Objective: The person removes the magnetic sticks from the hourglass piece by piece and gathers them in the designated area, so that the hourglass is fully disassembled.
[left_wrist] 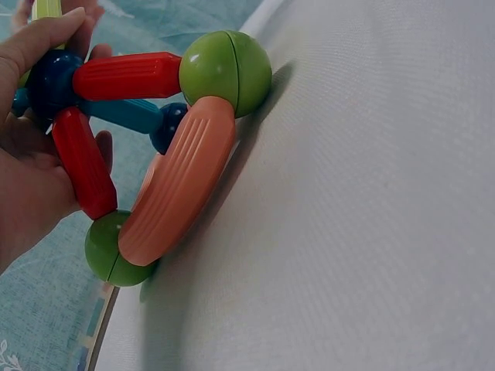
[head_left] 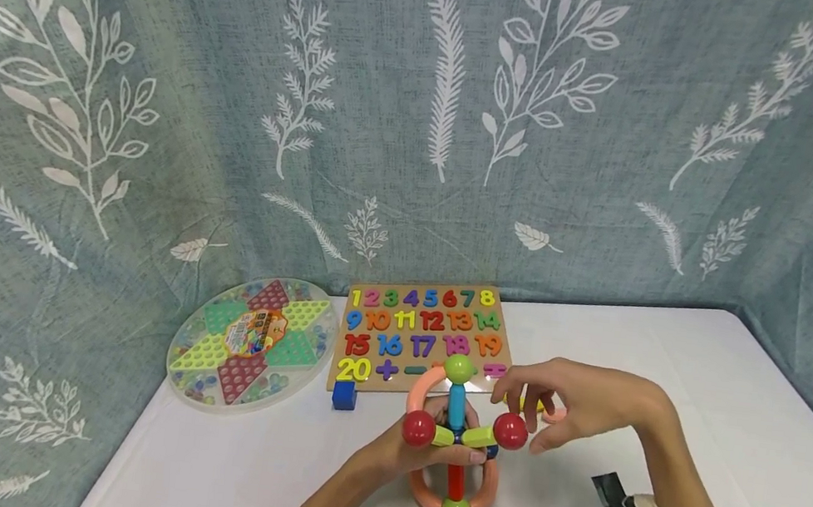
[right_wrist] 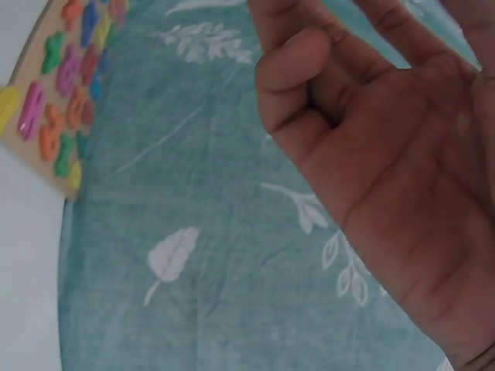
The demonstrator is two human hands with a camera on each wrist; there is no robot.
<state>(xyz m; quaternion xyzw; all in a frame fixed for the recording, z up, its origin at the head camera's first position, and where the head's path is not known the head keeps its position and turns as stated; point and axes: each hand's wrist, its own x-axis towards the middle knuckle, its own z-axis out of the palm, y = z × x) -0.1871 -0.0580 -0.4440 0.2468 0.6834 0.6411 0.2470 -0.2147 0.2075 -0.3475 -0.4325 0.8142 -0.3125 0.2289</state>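
While the left hand [head_left: 413, 456] clasps the ball-and-rod model [head_left: 457, 407] over the table [head_left: 614, 344], the empty right hand [head_left: 571, 398] hangs, fingers parted, beside a red ball [head_left: 511, 431].
Joining looks well along; a peach piece [head_left: 554, 415] seemingly remains loose.

The left hand [head_left: 402, 456] holds a toy made of sticks and balls [head_left: 459, 438]. It has green balls at the top and bottom and a red ball on each side. The right hand [head_left: 573, 402] is right by one red ball [head_left: 510, 431], its fingers a bit bent. Behind the toy is a board of bright numbers [head_left: 391, 387]. A blue block [head_left: 344, 395] sits at its front corner. A round star game [head_left: 293, 349] lies to the left on the white table [head_left: 216, 474].
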